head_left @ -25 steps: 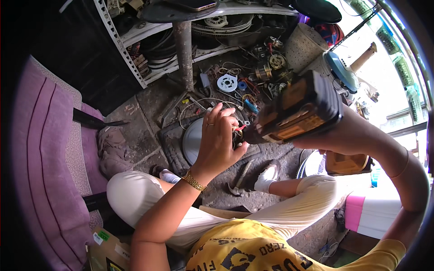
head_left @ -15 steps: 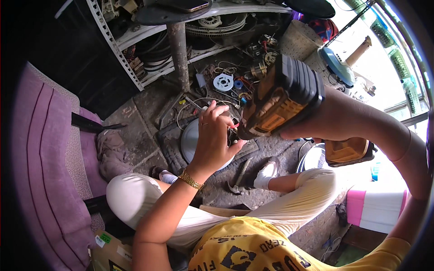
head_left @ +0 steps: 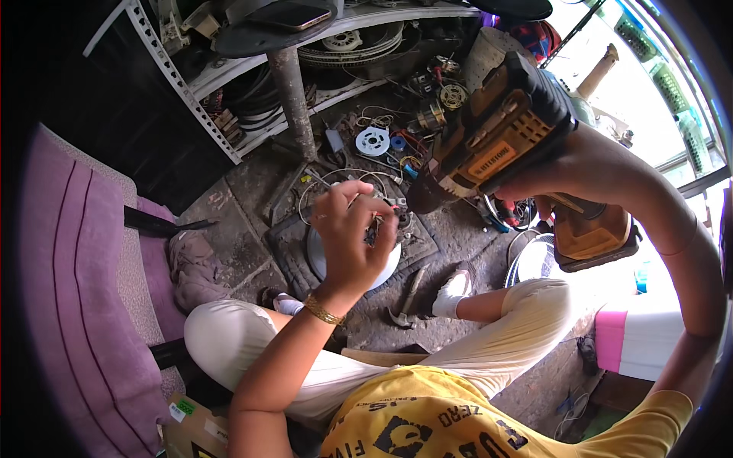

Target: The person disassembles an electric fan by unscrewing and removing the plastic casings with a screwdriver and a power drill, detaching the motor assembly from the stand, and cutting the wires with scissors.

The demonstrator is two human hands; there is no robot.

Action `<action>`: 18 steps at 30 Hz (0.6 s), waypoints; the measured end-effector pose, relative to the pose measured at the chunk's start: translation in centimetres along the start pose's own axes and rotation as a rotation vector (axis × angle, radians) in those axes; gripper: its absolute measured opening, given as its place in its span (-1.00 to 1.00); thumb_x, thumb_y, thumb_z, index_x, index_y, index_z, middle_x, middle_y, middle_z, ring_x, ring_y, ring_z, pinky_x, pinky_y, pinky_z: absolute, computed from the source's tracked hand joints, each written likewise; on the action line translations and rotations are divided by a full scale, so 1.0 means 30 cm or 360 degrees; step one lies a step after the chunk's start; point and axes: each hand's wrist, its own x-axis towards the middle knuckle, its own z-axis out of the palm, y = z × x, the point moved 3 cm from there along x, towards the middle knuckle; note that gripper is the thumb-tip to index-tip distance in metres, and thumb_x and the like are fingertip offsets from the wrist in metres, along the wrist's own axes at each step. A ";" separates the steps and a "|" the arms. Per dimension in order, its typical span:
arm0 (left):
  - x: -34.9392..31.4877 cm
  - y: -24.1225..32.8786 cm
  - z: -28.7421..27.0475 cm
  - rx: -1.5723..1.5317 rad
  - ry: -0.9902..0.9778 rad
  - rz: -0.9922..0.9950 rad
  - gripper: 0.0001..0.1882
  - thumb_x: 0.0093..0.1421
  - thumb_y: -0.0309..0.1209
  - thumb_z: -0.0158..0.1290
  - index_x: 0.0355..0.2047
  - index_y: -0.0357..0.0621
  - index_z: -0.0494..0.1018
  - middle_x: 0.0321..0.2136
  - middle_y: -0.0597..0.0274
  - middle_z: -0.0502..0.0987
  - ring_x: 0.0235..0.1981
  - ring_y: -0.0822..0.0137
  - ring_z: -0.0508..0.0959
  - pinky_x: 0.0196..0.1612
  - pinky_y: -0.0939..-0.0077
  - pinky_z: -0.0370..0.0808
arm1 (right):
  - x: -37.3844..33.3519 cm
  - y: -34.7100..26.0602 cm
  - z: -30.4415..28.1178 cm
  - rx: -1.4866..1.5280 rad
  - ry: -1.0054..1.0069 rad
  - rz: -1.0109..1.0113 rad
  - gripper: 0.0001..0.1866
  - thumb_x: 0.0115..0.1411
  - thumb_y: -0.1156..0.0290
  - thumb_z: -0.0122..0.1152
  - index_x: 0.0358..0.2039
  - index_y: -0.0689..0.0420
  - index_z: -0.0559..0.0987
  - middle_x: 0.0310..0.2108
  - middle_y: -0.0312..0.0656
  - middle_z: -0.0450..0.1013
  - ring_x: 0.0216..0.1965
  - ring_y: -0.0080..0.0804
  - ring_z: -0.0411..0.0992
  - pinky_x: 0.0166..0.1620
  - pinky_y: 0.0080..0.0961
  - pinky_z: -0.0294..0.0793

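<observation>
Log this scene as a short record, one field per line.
Right grip: closed around a black-and-yellow power drill
Drill direction: nose toward the left grip
Left grip: fingers curled over a grey round base; whether they touch a part is unclear
Floor: hammer; white slotted disc beside a small blue round piece

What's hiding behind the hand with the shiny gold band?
A round grey thing peeks out on both sides of the left hand, and dark bits show between its thumb and fingers. The hand covers the rest, so I can't tell what's there.
</observation>
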 end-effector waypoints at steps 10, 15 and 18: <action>0.122 -0.045 0.034 -0.0333 -0.0509 -0.0043 -0.66 0.28 -0.14 0.15 -0.18 -0.12 0.36 -0.27 0.16 0.39 -0.19 0.15 0.44 -0.08 0.20 0.40 | 0.056 0.083 0.013 0.0082 -0.0112 -0.0092 -0.53 0.12 0.46 0.47 0.07 0.22 0.65 -0.27 -0.20 0.67 -0.52 -0.55 0.57 -0.48 -0.56 0.59; 0.113 0.004 0.065 0.0128 -0.0697 0.0038 -0.47 0.06 -0.05 0.40 -0.18 -0.08 0.40 -0.19 0.16 0.42 -0.10 0.08 0.44 0.00 0.09 0.33 | 0.066 0.100 0.013 0.0062 -0.0034 -0.0115 -0.55 0.12 0.46 0.48 0.05 0.23 0.64 -0.28 -0.19 0.66 -0.53 -0.53 0.58 -0.48 -0.54 0.60; 0.111 0.014 0.082 0.0289 -0.0741 0.0060 -0.49 0.05 -0.09 0.42 -0.18 -0.06 0.41 -0.20 0.19 0.44 -0.09 0.11 0.44 -0.02 0.13 0.32 | 0.065 0.096 0.011 0.0041 -0.0038 -0.0107 -0.55 0.12 0.46 0.48 0.04 0.23 0.64 -0.28 -0.19 0.66 -0.53 -0.52 0.58 -0.48 -0.54 0.60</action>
